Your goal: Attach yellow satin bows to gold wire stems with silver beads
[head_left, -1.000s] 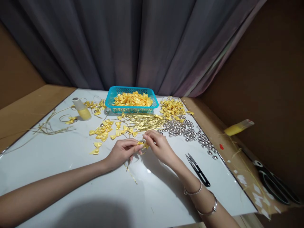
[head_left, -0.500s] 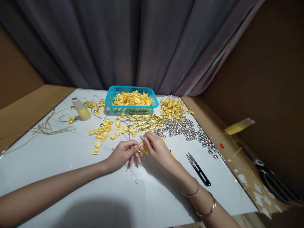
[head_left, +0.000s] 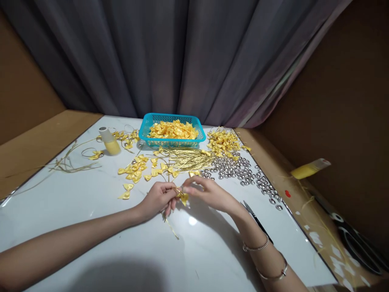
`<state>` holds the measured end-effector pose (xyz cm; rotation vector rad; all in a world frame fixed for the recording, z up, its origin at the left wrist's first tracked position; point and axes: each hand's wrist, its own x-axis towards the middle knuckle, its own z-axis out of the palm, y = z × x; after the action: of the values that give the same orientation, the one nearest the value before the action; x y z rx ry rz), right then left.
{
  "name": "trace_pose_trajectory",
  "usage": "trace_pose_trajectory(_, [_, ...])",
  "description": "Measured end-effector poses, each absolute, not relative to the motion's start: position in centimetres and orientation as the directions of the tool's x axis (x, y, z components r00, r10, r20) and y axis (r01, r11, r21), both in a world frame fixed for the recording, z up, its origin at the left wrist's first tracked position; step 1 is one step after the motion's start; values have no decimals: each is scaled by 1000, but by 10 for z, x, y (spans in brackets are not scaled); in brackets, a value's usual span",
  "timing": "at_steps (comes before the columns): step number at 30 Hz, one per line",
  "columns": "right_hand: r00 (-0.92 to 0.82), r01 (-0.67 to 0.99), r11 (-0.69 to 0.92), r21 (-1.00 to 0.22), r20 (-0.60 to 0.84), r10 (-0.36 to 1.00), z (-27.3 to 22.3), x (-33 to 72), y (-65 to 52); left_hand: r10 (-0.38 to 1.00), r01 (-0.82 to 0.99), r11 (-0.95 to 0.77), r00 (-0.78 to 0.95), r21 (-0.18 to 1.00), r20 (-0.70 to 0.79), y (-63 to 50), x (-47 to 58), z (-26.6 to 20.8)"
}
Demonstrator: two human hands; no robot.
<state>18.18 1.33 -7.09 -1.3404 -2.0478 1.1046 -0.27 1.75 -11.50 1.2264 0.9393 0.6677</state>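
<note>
Head camera view, at the middle of the work: the left hand (head_left: 159,199) was closed in a pinch, thumb against fingers, and had hold of a yellow bow (head_left: 183,198) by its gold-coloured tie; the bow sat between the two hands, just above the tabletop (head_left: 197,253); the right hand (head_left: 209,194) reached in from the other side, thumb and forefinger curved close to the bow, though whether they gripped anything I could not tell; a beaded bracelet (head_left: 258,246) and a silver bangle (head_left: 282,274) circled the right forearm.

Below the left hand gold strands (head_left: 172,228) slanted toward the near edge; just beyond the hands lay scattered bows (head_left: 133,168), and behind these a bundle of gold cords (head_left: 190,159); silver beads (head_left: 232,168) spread to the right of the bundle, next to a heap of corded bows (head_left: 223,142); black snips (head_left: 256,218) lay partly hidden behind the right forearm.

Farther out, a blue basket (head_left: 173,140) stood at the back with a pile of bows inside; to its left stood a part-yellow bottle (head_left: 111,146), tilted in the view, with long loose strands (head_left: 65,163) beyond it; past the right edge were a second bottle (head_left: 310,169), large scissors (head_left: 336,218) and white scraps (head_left: 316,238); a dark curtain (head_left: 164,56) hung behind everything.
</note>
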Motion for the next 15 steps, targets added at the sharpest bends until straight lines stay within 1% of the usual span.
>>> trace_pose_trajectory(3, [-493,512,184,-839,-112,863,-71,179,10,845,51,253,475,966,-246,17,-3,-113])
trace_pose_trajectory(9, [-530,426,138,-894,-123,839,-73,180,12,837,29,278,483,960,-257,18,-3,-110])
trace_pose_trajectory(10, [-548,400,103,-911,-147,824,-72,182,13,834,23,282,488,959,-257,18,-3,-111])
trace_pose_trajectory(12, [-593,365,-18,-931,-247,767,-72,185,14,823,12,292,506,956,-258,20,-5,-111])
trace_pose_trajectory(14, [-624,366,-130,-922,-346,700,-73,187,16,809,3,303,529,953,-259,21,-6,-112])
trace_pose_trajectory(15, [-628,376,-155,-914,-374,683,-73,188,17,800,-1,309,541,951,-259,21,-7,-113])
